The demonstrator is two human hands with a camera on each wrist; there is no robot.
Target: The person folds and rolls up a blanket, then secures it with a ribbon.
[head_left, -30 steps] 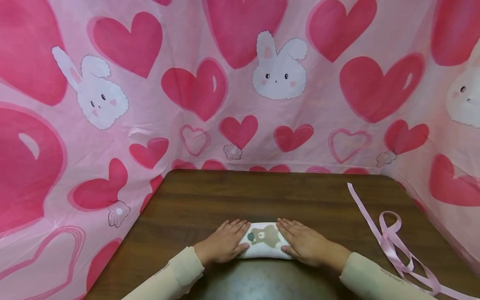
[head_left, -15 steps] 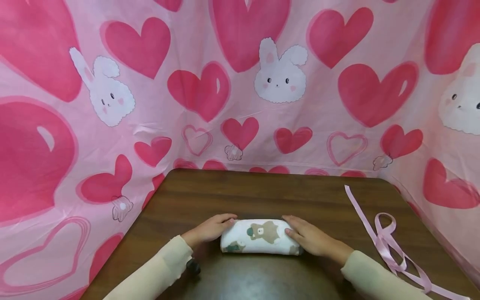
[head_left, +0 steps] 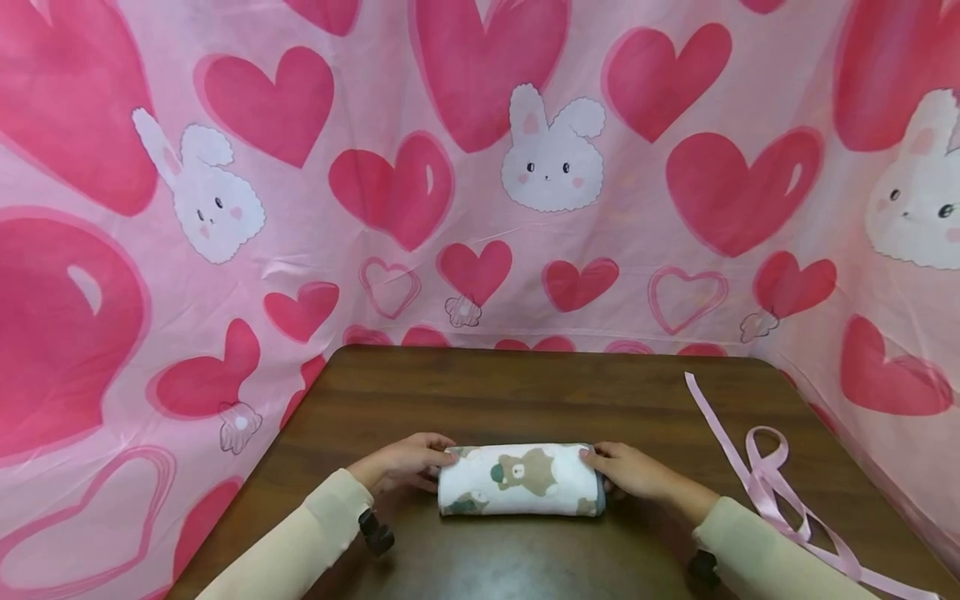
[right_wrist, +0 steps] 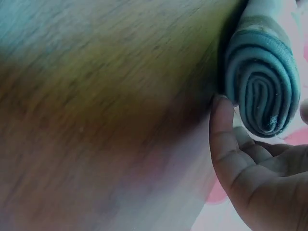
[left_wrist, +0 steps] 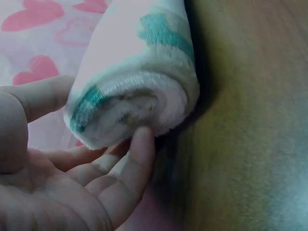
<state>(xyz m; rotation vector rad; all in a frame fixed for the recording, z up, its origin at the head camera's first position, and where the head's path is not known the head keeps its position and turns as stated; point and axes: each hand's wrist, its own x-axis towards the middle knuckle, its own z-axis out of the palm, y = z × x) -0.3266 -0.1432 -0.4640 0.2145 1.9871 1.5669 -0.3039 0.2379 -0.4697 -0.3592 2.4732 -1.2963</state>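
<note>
A rolled-up towel (head_left: 517,479), white with a brown bear print, lies crosswise near the front of the table. At its left end is my left hand (head_left: 401,461), thumb on top and fingers curled round the end. My right hand (head_left: 633,471) holds the opposite end, its thumb on the upper edge. In the left wrist view, the white spiral end of the towel (left_wrist: 139,103) sits between the thumb and fingers of the left hand (left_wrist: 72,187). The right wrist view has the grey-blue spiral end (right_wrist: 262,86), with fingers of the right hand (right_wrist: 260,173) beneath it.
A loosely looped pink ribbon (head_left: 768,479) lies along the right side of the brown wooden table (head_left: 487,392). A pink curtain (head_left: 555,242) with hearts and rabbits hangs round the back and sides. Dark wrist cameras (head_left: 375,533) stick out below the sleeves.
Both hands lay flat on top of the rolled towel a second ago. They have slid outward to its two ends and now grip it there, so more of the towel shows.
</note>
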